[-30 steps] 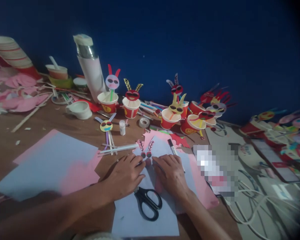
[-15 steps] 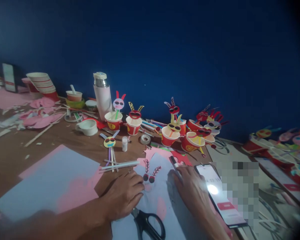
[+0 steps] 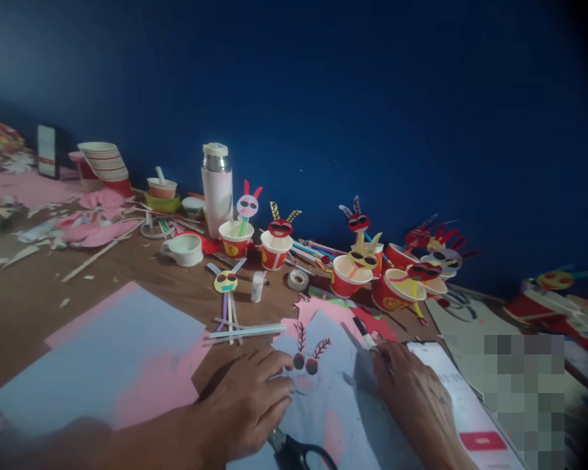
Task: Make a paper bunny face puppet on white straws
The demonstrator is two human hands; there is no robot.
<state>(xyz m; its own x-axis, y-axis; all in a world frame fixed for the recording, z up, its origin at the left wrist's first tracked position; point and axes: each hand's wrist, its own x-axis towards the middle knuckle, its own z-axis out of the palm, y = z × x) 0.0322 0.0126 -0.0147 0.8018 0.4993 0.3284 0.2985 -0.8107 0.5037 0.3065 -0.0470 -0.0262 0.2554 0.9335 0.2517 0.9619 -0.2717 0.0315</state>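
Note:
My left hand (image 3: 255, 395) rests on a white sheet (image 3: 347, 418) with its fingers bent. Its fingertips press at the left edge of a pale paper face (image 3: 304, 384) with dark sunglasses and two red leaf-patterned antennae. Black-handled scissors (image 3: 298, 452) lie just below this hand, partly out of view. My right hand (image 3: 411, 391) is at the sheet's right side, fingers closed at the end of a black-and-white marker (image 3: 364, 331); part of the marker is hidden under them. A lit phone (image 3: 465, 398) lies partly beneath the right wrist.
Red paper cups (image 3: 350, 275) with paper faces on sticks stand behind. A thermos (image 3: 217, 196), tape roll (image 3: 298, 280), small vial (image 3: 257, 287) and yellow-faced stick figure (image 3: 226, 282) are nearer. Blue-and-pink paper (image 3: 102, 365) lies left, with scraps (image 3: 98, 228) beyond. A blue wall (image 3: 294, 98) rises behind.
The view has shifted left, so things appear further right. My right hand is a little farther from the paper face, and the marker lies flatter under its fingers. My left hand stays by the face.

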